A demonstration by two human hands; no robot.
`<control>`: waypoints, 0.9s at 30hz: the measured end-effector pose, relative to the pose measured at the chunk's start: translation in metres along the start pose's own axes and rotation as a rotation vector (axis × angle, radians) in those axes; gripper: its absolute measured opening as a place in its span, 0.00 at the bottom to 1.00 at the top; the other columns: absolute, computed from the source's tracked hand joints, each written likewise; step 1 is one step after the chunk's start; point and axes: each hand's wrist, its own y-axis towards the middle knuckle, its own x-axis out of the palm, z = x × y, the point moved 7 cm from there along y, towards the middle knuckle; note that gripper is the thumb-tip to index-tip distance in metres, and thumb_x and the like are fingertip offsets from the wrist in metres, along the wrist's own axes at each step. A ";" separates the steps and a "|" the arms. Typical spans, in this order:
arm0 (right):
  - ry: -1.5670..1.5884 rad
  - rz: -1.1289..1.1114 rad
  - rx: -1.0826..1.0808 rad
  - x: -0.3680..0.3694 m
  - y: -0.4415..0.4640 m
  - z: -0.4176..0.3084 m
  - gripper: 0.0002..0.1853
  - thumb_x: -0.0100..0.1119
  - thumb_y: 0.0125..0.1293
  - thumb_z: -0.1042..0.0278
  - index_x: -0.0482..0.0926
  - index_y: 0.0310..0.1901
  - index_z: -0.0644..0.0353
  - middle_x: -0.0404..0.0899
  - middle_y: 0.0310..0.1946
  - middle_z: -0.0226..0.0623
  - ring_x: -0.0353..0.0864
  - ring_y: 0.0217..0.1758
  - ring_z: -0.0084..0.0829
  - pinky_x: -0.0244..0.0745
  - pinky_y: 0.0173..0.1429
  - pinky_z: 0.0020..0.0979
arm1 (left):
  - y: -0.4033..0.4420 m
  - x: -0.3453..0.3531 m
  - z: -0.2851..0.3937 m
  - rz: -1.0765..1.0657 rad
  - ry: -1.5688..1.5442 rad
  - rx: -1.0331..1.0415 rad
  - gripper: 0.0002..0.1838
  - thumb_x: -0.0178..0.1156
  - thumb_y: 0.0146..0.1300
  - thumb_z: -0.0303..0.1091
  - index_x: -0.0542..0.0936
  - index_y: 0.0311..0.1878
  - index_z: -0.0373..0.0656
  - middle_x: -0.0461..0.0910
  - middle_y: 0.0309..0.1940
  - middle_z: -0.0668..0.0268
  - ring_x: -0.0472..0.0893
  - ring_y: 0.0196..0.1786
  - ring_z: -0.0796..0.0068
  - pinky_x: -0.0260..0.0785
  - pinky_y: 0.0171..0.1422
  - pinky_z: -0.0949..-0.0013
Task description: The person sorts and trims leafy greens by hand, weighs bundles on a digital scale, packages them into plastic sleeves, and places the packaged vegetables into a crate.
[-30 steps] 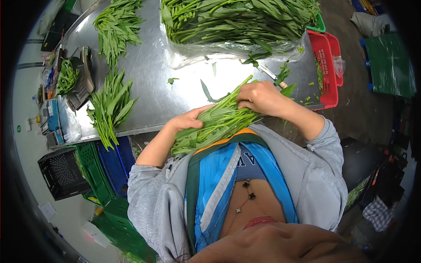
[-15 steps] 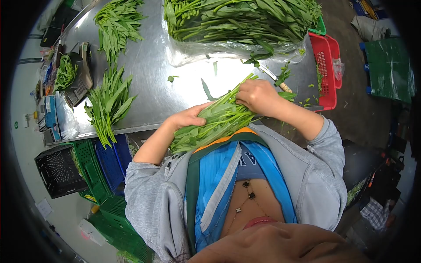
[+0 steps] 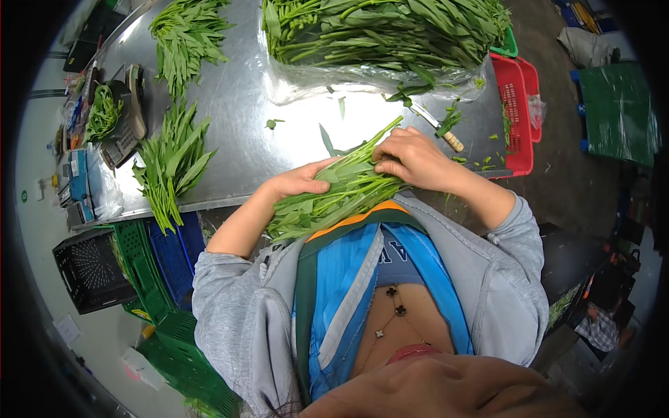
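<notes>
A bunch of water spinach (image 3: 341, 198) lies slantwise in front of my body, over the near table edge, stems toward the upper right. My left hand (image 3: 301, 181) is closed round its leafy part, thumb on top. At the stem end, my right hand (image 3: 414, 159) pinches stems between thumb and bent fingers. A knife (image 3: 451, 139) with a light wooden handle rests on the table beyond my right hand. Farther back, a large heap of water spinach (image 3: 390, 35) sits on clear plastic sheeting (image 3: 306, 80).
Two bunches (image 3: 174, 157) (image 3: 187, 42) lie on the metal table (image 3: 237, 139) at left. More greens rest on a scale (image 3: 125, 132). A red basket (image 3: 512, 104) stands at the right edge. Black (image 3: 94, 272), green (image 3: 143, 265) and blue crates (image 3: 174, 258) stand below left.
My right hand has shifted slightly left, its fingers changing position on the stems. A leafy piece below the knife handle no longer shows there. My left hand keeps its hold.
</notes>
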 end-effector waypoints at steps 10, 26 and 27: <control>0.041 0.084 -0.076 -0.006 -0.003 0.011 0.09 0.59 0.54 0.70 0.74 0.35 0.61 0.76 0.26 0.35 0.76 0.35 0.35 0.69 0.42 0.34 | -0.001 -0.001 -0.005 0.000 0.070 -0.012 0.58 0.74 0.37 0.47 0.50 0.67 0.37 0.59 0.63 0.60 0.60 0.65 0.71 0.49 0.68 0.67; -0.191 0.343 -0.105 -0.008 -0.035 0.004 0.11 0.67 0.42 0.67 0.77 0.29 0.55 0.72 0.27 0.29 0.71 0.36 0.31 0.62 0.39 0.32 | 0.000 -0.029 -0.042 0.054 -0.341 0.130 0.55 0.73 0.34 0.30 0.51 0.67 0.39 0.63 0.62 0.58 0.65 0.62 0.64 0.55 0.67 0.64; -0.191 0.351 -0.097 -0.003 -0.032 0.000 0.11 0.67 0.42 0.67 0.77 0.29 0.55 0.72 0.27 0.29 0.71 0.36 0.31 0.62 0.39 0.32 | 0.001 -0.027 -0.041 0.038 -0.404 0.148 0.55 0.73 0.34 0.29 0.51 0.67 0.38 0.63 0.61 0.57 0.66 0.62 0.62 0.56 0.66 0.63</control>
